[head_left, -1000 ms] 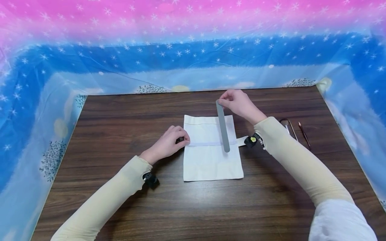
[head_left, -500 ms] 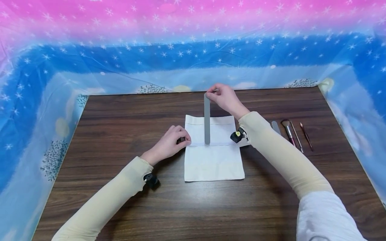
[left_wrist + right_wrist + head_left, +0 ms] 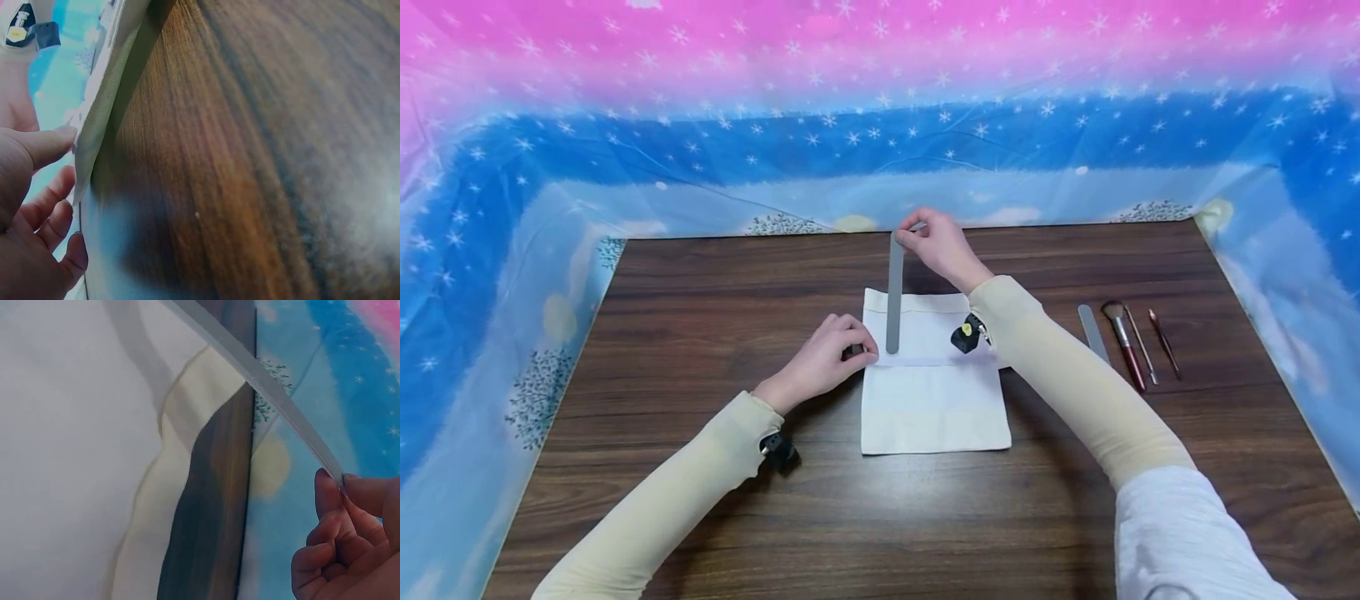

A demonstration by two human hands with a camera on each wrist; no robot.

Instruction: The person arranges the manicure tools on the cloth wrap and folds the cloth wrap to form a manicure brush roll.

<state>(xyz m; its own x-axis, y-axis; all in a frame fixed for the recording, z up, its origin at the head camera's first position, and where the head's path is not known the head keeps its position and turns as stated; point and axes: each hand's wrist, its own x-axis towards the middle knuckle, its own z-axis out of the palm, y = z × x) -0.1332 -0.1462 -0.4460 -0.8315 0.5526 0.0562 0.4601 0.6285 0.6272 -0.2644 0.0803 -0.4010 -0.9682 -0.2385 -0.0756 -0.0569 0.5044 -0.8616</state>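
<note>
A white cloth pouch (image 3: 936, 408) lies flat on the table, a seam or pocket edge running across its middle. My left hand (image 3: 829, 354) pinches the pouch's left edge at that line; in the left wrist view the thumb lies on the lifted cloth edge (image 3: 100, 125). By its far end, my right hand (image 3: 937, 246) pinches a grey nail file (image 3: 894, 292) between thumb and fingers. The file's near end is over the left part of the pouch, close to the seam line. Seen from the right wrist, the file (image 3: 269, 384) slants above the cloth and casts a shadow.
Right of the pouch lie a second grey nail file (image 3: 1092, 329), a makeup brush with a red handle (image 3: 1126, 346), a thin metal-tipped tool (image 3: 1141, 343) and a slim brown pointed tool (image 3: 1163, 342). A snowflake-patterned cloth (image 3: 880, 133) hangs behind the wooden table (image 3: 715, 283).
My right hand has carried the nail file leftward across the pouch, and the file now stands straighter. The tools at the right have come into fuller view. The left hand keeps its place.
</note>
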